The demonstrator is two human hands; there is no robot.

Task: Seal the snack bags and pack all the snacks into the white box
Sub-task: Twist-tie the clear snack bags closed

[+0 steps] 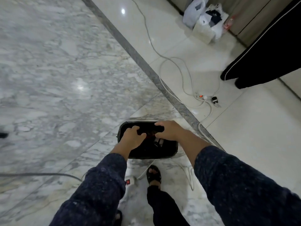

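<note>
A black bin (169,154) lined with a dark bag stands on the marble floor just in front of my feet. Both hands are over its open top. My left hand (132,138) and my right hand (168,130) each have their fingers curled round a dark crumpled item (149,130) held between them above the bin. What the item is cannot be made out. Inside the bin lie some small light scraps (158,142); the rest of its contents is too dark to see.
A power strip with a red switch (129,181) and white cables lie by my sandalled foot (154,174). A second lit strip (202,96) and looping cable sit to the right. Plastic bags (205,18) stand far right; another person's black trouser legs (260,62) are nearby.
</note>
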